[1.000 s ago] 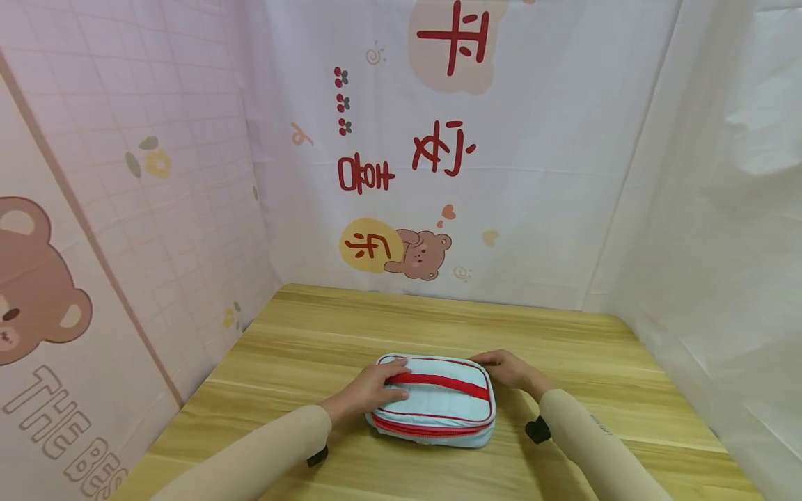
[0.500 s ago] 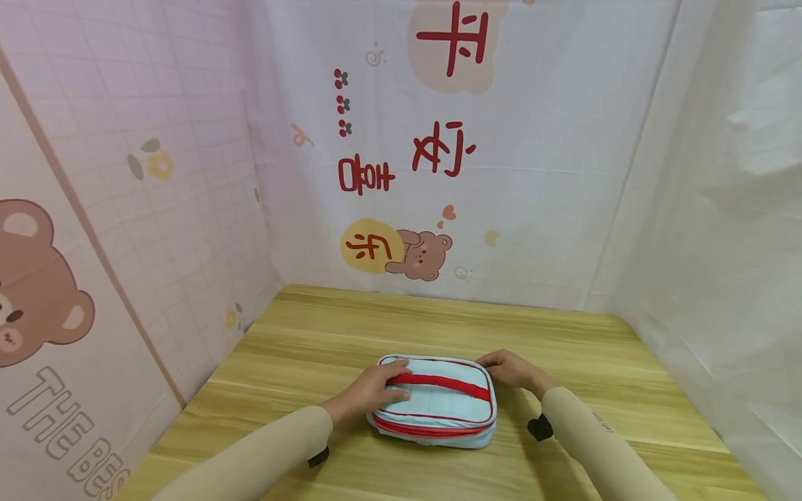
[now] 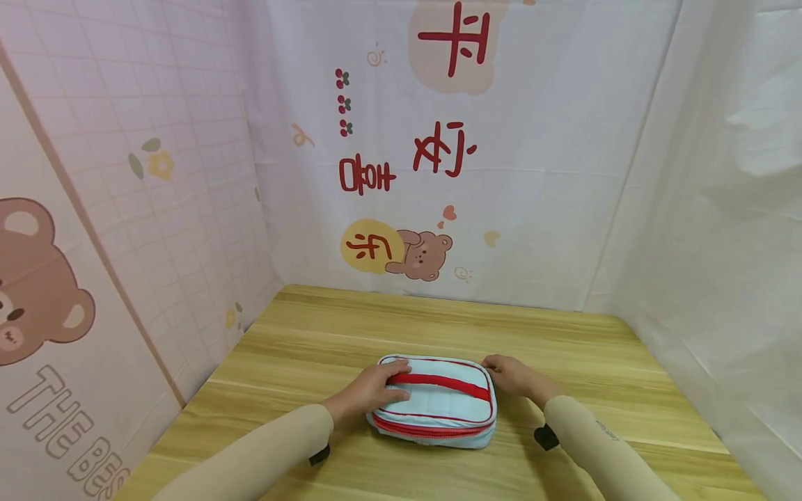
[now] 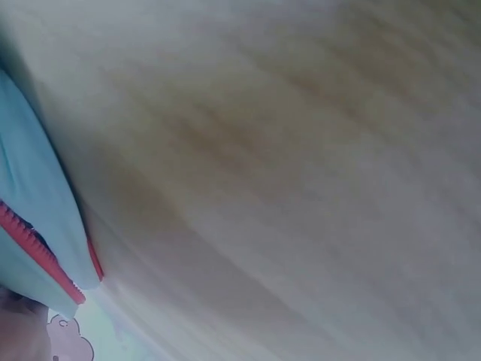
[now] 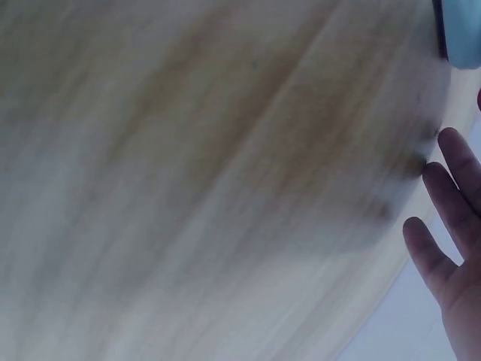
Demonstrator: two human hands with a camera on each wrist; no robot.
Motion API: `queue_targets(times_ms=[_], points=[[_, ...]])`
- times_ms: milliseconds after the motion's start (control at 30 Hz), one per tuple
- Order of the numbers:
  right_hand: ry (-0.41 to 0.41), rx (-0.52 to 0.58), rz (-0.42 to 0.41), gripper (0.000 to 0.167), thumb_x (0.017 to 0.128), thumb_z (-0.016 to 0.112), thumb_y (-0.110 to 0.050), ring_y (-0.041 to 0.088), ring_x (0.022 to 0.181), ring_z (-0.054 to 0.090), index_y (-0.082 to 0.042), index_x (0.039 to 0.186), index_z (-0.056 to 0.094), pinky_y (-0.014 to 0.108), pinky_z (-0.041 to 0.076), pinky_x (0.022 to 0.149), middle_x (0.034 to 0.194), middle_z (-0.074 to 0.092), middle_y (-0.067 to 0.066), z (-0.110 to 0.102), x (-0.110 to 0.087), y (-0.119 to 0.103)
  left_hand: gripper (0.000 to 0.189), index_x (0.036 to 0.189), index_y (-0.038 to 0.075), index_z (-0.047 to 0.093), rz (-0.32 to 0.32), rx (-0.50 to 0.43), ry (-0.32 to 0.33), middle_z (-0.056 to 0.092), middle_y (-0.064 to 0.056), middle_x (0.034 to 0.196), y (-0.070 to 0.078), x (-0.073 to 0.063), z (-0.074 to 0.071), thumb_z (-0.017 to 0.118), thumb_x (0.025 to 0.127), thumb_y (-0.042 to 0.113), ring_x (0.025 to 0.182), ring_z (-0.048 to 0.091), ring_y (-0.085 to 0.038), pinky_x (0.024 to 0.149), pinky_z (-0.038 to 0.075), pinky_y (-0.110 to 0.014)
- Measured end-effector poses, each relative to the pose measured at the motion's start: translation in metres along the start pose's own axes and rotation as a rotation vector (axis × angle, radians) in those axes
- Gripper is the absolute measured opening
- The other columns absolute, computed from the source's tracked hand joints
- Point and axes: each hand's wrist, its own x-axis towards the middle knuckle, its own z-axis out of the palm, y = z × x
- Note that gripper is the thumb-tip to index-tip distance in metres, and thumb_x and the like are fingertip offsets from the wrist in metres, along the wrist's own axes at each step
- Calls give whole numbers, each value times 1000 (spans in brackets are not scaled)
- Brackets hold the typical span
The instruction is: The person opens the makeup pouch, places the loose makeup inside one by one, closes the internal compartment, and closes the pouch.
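A pale blue zipped pouch (image 3: 438, 406) with red piping lies on the table, a red strap handle (image 3: 446, 382) across its top. My left hand (image 3: 371, 391) grips its left end, fingers and thumb spread over the lid. A dark gap shows along the red zipper (image 4: 39, 252) in the left wrist view. At the far right corner, my right hand (image 3: 512, 377) pinches at the zipper line with its fingertips; the pull itself is hidden. Three loosely extended fingers (image 5: 455, 195) show beside the pouch's edge (image 5: 464, 34) in the right wrist view.
The wood-grain table (image 3: 351, 320) extends around the pouch. Printed white cloth (image 3: 532, 174) hangs behind it, with more cloth on the left and right sides. Each wrist carries a small black device (image 3: 546, 437) under the sleeve.
My right hand has slid a little to the right along the pouch's far edge toward its right corner. The left hand and the pouch have stayed nearly still.
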Motion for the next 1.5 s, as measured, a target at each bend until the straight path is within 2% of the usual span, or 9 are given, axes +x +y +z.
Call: queue_targets(times_ms=[200, 400, 667, 867, 1033, 1300, 1500], points=[[47, -94, -84, 12, 96, 61, -5, 9, 78, 55, -11, 92, 71, 33, 50, 71, 87, 66, -5, -3, -1, -1, 57, 138, 5, 58, -6, 24, 1, 51, -11, 146, 4, 1, -2, 75, 90, 30, 136, 45, -28, 111, 36, -44], [22, -89, -86, 13, 95, 63, -8, 16, 81, 62, -9, 91, 75, 34, 53, 75, 85, 68, -7, -9, 0, 1, 57, 138, 5, 58, -18, 34, -4, 52, -11, 145, 7, 1, -2, 75, 89, 29, 135, 46, -29, 110, 37, -44], [-18, -86, -128, 16, 96, 61, -11, 3, 77, 56, -11, 91, 76, 30, 51, 71, 84, 68, -11, -16, -6, 6, 57, 138, 5, 58, -38, 22, -9, 51, -11, 146, 8, 1, -2, 75, 90, 29, 136, 45, -28, 111, 36, -46], [-26, -100, -126, 13, 96, 65, -17, 2, 80, 59, -15, 94, 78, 28, 51, 71, 88, 71, -11, -18, -20, 9, 55, 135, 5, 60, -3, 50, 8, 53, -13, 144, 8, 2, 0, 76, 88, 28, 134, 47, -29, 110, 37, -45], [-13, -152, -147, 13, 94, 67, -16, 4, 85, 62, -20, 91, 79, 31, 54, 74, 91, 70, -10, -18, -34, 6, 54, 135, 6, 62, -4, 57, 28, 53, -12, 144, 7, 2, 3, 77, 88, 28, 135, 46, -28, 110, 37, -44], [7, -145, -98, 14, 94, 67, -20, 4, 85, 63, -24, 89, 80, 31, 54, 72, 91, 70, -13, -14, -60, -13, 52, 133, 5, 63, 7, 60, 49, 55, -13, 142, 9, 2, 5, 78, 87, 25, 133, 49, -29, 109, 39, -45], [35, -150, -141, 13, 93, 69, -19, 4, 85, 64, -23, 90, 81, 30, 54, 70, 90, 73, -11, -10, -69, -21, 50, 132, 6, 64, -6, 60, 67, 56, -11, 141, 8, 3, 7, 78, 87, 26, 133, 49, -27, 109, 38, -45]])
